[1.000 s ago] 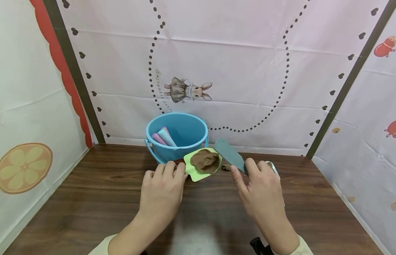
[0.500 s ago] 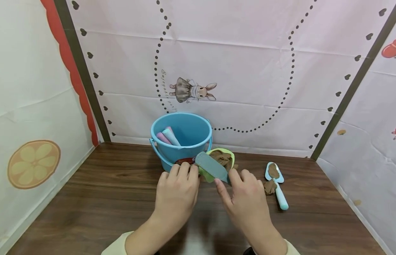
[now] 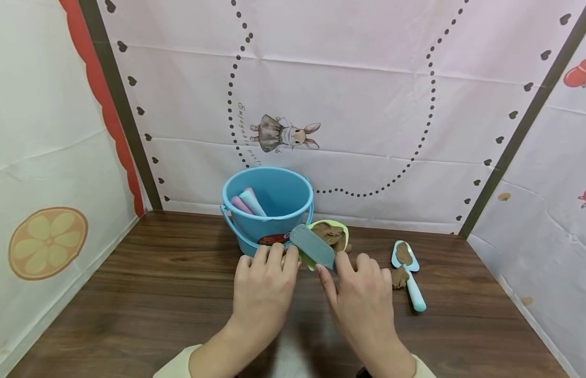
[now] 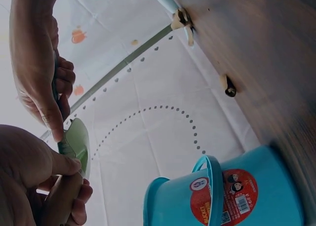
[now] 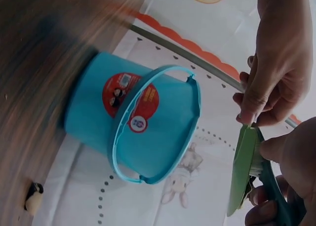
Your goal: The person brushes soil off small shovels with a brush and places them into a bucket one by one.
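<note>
My left hand point(image 3: 264, 289) grips the handle of a light green toy shovel point(image 5: 241, 174), its blade tilted beside the bucket. Brown clay-like lumps point(image 3: 328, 233) lie on the blade. My right hand point(image 3: 363, 299) holds a small teal brush point(image 3: 312, 247) by its handle. In the right wrist view its pale bristles point(image 5: 256, 164) face the shovel, close to the blade. From the head, the brush's flat back covers the near part of the blade. The shovel's handle is mostly hidden in my left hand.
A blue bucket point(image 3: 266, 228) with pink and light-blue handles point(image 3: 252, 202) inside stands against the backdrop. To the right lies a pale blue trowel point(image 3: 415, 291) with a brown lump point(image 3: 399, 278) beside it. Another brown lump point(image 4: 228, 85) lies on the wooden table point(image 3: 179, 299).
The brush has passed from the shovel's right side leftward, over its near part. Both hands have come closer together, uncovering the trowel. The last half second shows only slight movement.
</note>
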Available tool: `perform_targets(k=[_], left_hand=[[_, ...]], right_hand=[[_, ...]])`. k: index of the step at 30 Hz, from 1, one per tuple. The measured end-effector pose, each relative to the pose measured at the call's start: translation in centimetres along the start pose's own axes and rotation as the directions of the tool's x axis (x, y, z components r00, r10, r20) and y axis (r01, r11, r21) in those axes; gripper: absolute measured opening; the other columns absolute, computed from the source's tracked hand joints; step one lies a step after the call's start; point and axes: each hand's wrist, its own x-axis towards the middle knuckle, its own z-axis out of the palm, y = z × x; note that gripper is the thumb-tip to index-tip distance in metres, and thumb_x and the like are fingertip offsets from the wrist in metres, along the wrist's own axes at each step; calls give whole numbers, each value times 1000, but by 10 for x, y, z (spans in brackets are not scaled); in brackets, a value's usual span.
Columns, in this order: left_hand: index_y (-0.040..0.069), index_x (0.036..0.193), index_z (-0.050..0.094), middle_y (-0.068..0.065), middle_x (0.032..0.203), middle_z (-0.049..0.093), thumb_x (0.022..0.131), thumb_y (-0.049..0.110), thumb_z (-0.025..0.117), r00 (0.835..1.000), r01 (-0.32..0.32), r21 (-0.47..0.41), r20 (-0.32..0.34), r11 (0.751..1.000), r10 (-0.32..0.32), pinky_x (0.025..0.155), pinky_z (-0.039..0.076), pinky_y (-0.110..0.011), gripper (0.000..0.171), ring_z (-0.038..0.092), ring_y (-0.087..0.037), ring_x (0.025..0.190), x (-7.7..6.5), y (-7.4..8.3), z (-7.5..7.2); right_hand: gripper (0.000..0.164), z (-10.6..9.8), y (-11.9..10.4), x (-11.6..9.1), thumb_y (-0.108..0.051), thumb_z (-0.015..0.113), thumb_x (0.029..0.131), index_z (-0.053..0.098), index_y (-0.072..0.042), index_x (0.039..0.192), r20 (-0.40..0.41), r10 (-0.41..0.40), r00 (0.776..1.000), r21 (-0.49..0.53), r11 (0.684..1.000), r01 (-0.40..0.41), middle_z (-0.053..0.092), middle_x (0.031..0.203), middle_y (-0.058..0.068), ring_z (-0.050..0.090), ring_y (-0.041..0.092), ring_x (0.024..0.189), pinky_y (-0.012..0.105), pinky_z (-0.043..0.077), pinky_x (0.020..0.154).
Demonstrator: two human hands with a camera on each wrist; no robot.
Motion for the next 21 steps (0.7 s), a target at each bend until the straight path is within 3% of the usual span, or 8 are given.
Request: perform_targets(k=[6, 11, 17, 21], left_hand=[[7, 97, 69, -9, 84, 64, 95, 27, 71, 1000, 13, -28, 18, 1000, -12, 52, 38, -37, 20, 57, -26, 70, -1, 0, 3], [7, 98, 68, -9, 84, 63, 92, 27, 76, 1000, 19, -39, 20, 999, -19, 52, 38, -37, 22, 57, -26, 71, -2, -1, 5], [7, 96, 67, -9, 83, 61, 94, 27, 73, 1000, 15, -46, 24, 999, -14, 51, 37, -36, 21, 56, -26, 70, -4, -1, 6], [7, 92, 65, -9, 80, 60, 101, 23, 60, 1000, 9, -41, -4, 999, -9, 50, 34, -35, 19, 54, -26, 67, -4, -1, 7]], right_hand=[[46, 2, 8, 2, -54, 55, 99, 62, -10, 89, -19, -1, 1000, -33, 999, 0, 36, 63, 4, 40, 23, 52, 35, 27, 50], [42, 4, 15, 6, -51, 65, 91, 60, -10, 82, -42, 8, 999, -18, 1000, -9, 35, 62, 4, 38, 24, 51, 36, 25, 49], [40, 5, 24, 9, -49, 72, 85, 59, -12, 79, -49, 36, 998, -6, 999, -37, 35, 62, 4, 42, 27, 53, 39, 27, 50], [40, 6, 33, 12, -49, 73, 85, 55, -13, 77, -44, 50, 998, 3, 999, -50, 33, 61, 2, 38, 25, 52, 37, 25, 50]])
